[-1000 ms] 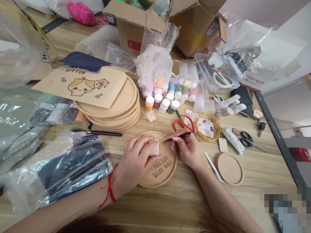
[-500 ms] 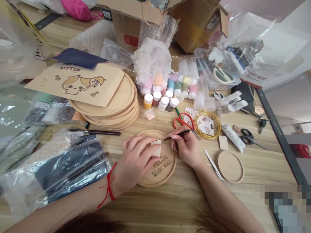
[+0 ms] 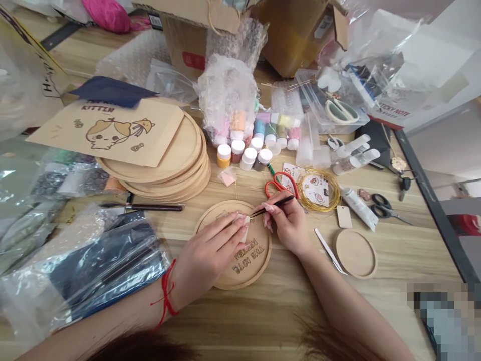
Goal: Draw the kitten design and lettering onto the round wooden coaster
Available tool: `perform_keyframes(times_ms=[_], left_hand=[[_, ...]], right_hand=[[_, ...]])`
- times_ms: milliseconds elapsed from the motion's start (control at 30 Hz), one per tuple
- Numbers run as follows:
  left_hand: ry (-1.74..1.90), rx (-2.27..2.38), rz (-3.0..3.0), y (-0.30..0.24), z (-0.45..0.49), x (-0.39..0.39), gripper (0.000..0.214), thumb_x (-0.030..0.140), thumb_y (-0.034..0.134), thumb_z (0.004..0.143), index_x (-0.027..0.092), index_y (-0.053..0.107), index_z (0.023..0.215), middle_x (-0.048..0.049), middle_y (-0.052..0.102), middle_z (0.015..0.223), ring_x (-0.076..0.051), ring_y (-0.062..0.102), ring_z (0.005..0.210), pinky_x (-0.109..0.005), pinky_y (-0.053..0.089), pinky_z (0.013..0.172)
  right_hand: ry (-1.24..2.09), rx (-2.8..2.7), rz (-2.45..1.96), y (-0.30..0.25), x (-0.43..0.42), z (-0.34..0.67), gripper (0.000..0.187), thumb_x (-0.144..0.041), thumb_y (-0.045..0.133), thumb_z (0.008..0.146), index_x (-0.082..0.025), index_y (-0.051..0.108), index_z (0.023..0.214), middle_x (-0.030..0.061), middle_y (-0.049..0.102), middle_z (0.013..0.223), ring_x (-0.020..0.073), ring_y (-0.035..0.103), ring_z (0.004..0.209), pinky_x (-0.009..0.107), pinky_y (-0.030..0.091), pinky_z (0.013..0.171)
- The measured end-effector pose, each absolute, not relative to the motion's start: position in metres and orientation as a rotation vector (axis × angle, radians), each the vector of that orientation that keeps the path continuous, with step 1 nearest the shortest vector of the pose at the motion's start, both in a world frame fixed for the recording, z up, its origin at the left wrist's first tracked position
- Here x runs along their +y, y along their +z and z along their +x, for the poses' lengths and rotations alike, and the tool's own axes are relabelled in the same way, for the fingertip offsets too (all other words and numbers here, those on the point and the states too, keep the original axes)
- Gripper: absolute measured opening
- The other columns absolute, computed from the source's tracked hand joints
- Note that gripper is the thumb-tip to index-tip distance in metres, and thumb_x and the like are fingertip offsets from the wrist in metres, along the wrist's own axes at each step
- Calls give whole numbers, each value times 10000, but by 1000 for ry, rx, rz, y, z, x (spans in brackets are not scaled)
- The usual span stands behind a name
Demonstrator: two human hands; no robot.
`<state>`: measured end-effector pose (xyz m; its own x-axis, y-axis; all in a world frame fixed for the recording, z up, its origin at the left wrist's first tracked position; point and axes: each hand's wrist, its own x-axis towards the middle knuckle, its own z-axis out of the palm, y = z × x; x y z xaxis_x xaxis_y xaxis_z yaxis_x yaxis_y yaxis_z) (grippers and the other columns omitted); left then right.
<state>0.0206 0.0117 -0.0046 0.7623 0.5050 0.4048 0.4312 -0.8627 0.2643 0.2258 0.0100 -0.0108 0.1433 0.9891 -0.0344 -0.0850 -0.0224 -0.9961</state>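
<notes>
My left hand (image 3: 208, 255) rests on a round engraved wooden coaster (image 3: 263, 255), its fingertips pinching a small pale wooden tag (image 3: 245, 228), which they mostly hide. My right hand (image 3: 287, 223) grips a thin black-handled paintbrush (image 3: 272, 205) like a pen. The brush tip sits right by the tag, though I cannot tell whether they touch. Engraved lettering runs across the coaster's lower half, upside down from my view.
Beyond the coaster lie a stack of wooden trays (image 3: 169, 170), paint pots (image 3: 244, 156), red-handled snips (image 3: 280, 186) and gold wire (image 3: 313, 190). To the right are tweezers (image 3: 328, 250), a small round coaster (image 3: 355, 253) and black scissors (image 3: 383, 206). Plastic bags (image 3: 101, 265) lie left.
The whole scene has shifted left and up in view as my head moved. My left fingers now lie flatter across the tag, covering more of it. The brush remains beside the tag.
</notes>
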Motion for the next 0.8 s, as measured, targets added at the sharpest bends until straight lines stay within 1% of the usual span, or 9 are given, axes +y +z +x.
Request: perform_keyframes(times_ms=[167, 300, 400, 467, 633, 800], left_hand=[[670, 763, 2927, -5, 19, 9, 355, 161, 551, 958, 56, 545, 1297, -154, 597, 1337, -284, 523, 1299, -436, 548, 1030], [724, 754, 2941, -5, 22, 10, 340, 177, 548, 964, 41, 553, 1276, -160, 598, 1334, -284, 523, 1298, -448, 535, 1043], [744, 751, 2931, -6, 25, 12, 344, 183, 552, 961, 20, 557, 1264, -174, 590, 1341, -295, 514, 1305, -458, 518, 1060], [724, 758, 2927, -7, 26, 12, 351, 185, 550, 960, 16, 556, 1267, -181, 588, 1342, -299, 515, 1304, -464, 515, 1059], [758, 776, 2909, -9, 24, 10, 347, 191, 563, 953, 22, 571, 1256, -175, 617, 1308, -299, 552, 1267, -478, 505, 1061], [765, 811, 2880, -7, 23, 9, 307, 200, 574, 947, 36, 610, 1205, -185, 635, 1276, -302, 584, 1227, -506, 494, 1060]], right_hand=[[1159, -1024, -1252, -11, 11, 226, 270, -453, 669, 845, -226, 532, 794, -40, 554, 608, 106, 503, 459, 232, 406, 400], [1167, -1037, -1243, -14, 11, 227, 271, -451, 658, 858, -226, 521, 799, -47, 533, 600, 98, 483, 450, 226, 383, 393], [1133, -1082, -1226, -17, 10, 228, 230, -414, 641, 882, -220, 541, 810, -26, 551, 693, 86, 480, 468, 224, 362, 391], [1092, -1135, -1219, -19, 9, 228, 192, -381, 621, 903, -221, 554, 819, -15, 551, 740, 87, 486, 494, 230, 372, 410], [1000, -1250, -1235, -22, 7, 228, 133, -326, 578, 932, -228, 556, 845, 2, 545, 756, 112, 495, 541, 255, 403, 454], [911, -1292, -1186, -23, 6, 228, 96, -278, 547, 949, -229, 542, 866, 2, 542, 763, 116, 499, 558, 260, 413, 482]])
